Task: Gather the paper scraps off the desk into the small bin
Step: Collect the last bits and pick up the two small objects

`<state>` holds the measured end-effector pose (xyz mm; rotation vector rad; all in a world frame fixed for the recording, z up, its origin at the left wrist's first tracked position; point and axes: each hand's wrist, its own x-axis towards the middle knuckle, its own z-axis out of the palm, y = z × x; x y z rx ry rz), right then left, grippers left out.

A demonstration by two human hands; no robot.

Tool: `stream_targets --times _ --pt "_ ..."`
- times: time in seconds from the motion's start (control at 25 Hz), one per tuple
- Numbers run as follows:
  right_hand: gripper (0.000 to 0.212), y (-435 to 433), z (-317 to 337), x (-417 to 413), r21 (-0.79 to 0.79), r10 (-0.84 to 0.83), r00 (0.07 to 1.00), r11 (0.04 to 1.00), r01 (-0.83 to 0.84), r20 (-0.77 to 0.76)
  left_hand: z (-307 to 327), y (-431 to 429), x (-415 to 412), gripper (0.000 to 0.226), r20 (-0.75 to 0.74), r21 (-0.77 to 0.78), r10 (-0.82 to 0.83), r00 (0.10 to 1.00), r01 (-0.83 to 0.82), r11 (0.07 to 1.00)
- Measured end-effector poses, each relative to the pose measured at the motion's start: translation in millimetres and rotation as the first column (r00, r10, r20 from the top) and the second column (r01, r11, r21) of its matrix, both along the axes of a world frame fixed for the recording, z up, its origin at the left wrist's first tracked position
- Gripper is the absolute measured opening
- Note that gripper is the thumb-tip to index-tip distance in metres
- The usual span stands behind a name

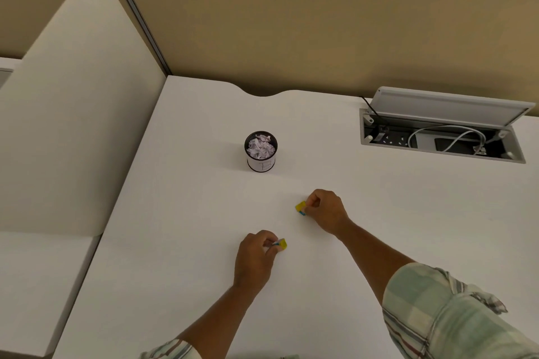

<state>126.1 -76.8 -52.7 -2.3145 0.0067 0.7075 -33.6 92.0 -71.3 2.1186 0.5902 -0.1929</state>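
- Fingers (269,243) of the left hand (255,259) clamp a small yellow paper scrap (283,244) at the white table (189,227), we note.
- Our right hand (326,210) pinches a second yellow scrap (300,207).
- The small black round bin (261,154) stands beyond both.

Small bin (261,154): dark cylinder, white label, upright on the desk (189,256), filled to the rim with crumpled white paper (260,148). Right scrap (300,207): yellow with blue, pinched by the right hand (326,211), nearer than the bin. Left scrap (281,244): yellow, pinched by the left hand (255,256), nearer again
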Motion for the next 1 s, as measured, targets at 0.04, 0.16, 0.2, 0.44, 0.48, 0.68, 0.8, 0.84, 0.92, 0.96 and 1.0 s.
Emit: stream_targets --times 0.04,0.16,0.2,0.44,0.48,0.68,0.8,0.84,0.92,0.96,1.0 --pt "0.015 -0.6 -0.7 -4.9 0.016 -0.014 1.000 1.000 0.014 -0.013 0.7 3.2 1.7 0.017 -0.004 -0.060 0.076 0.997 -0.076 0.995" --pt "0.010 -1.0 -2.0 -15.7 0.064 -0.096 0.995 0.993 0.099 -0.039 5.5 17.0 12.9 0.014 -0.039 -0.186 0.309 0.950 -0.311 0.932" --pt "0.010 0.2 -0.9 -17.3 0.088 -0.133 0.990 0.987 0.136 -0.040 8.3 22.3 18.2 0.014 -0.038 -0.203 0.359 0.933 -0.359 0.911" --pt "0.013 34.3 25.3 0.4 0.244 -0.236 0.970 0.945 0.216 0.056 40.6 54.3 68.2 0.010 0.084 -0.275 0.506 0.858 -0.469 0.840" --pt "0.013 43.8 31.6 7.7 0.271 -0.259 0.962 0.935 0.229 0.082 46.5 59.7 78.7 0.010 0.109 -0.288 0.515 0.850 -0.469 0.835" --pt "0.003 88.7 59.4 51.0 0.323 -0.251 0.925 0.934 0.155 0.283 73.7 83.1 134.0 0.006 0.262 -0.171 0.428 0.865 -0.395 0.903" --pt "0.005 111.1 67.4 71.8 0.263 -0.197 0.914 0.959 0.105 0.355 83.3 90.3 166.0 0.009 0.289 -0.027 0.349 0.891 -0.357 0.934" --pt "0.007 116.8 68.2 76.5 0.222 -0.171 0.909 0.971 0.089 0.381 84.7 90.6 174.5 0.009 0.283 0.015 0.326 0.902 -0.344 0.939" --pt "0.010 125.2 67.3 83.4 0.142 -0.116 0.906 0.988 0.063 0.407 82.9 90.0 186.9 0.010 0.264 0.087 0.270 0.926 -0.301 0.950" --pt "0.011 128.1 65.8 85.8 0.104 -0.096 0.910 0.993 0.058 0.403 79.9 89.6 191.2 0.010 0.244 0.125 0.242 0.939 -0.278 0.952" --pt "0.011 130.0 65.1 86.8 0.066 -0.078 0.917 0.996 0.057 0.390 76.9 89.3 193.9 0.011 0.219 0.165 0.219 0.951 -0.257 0.952"
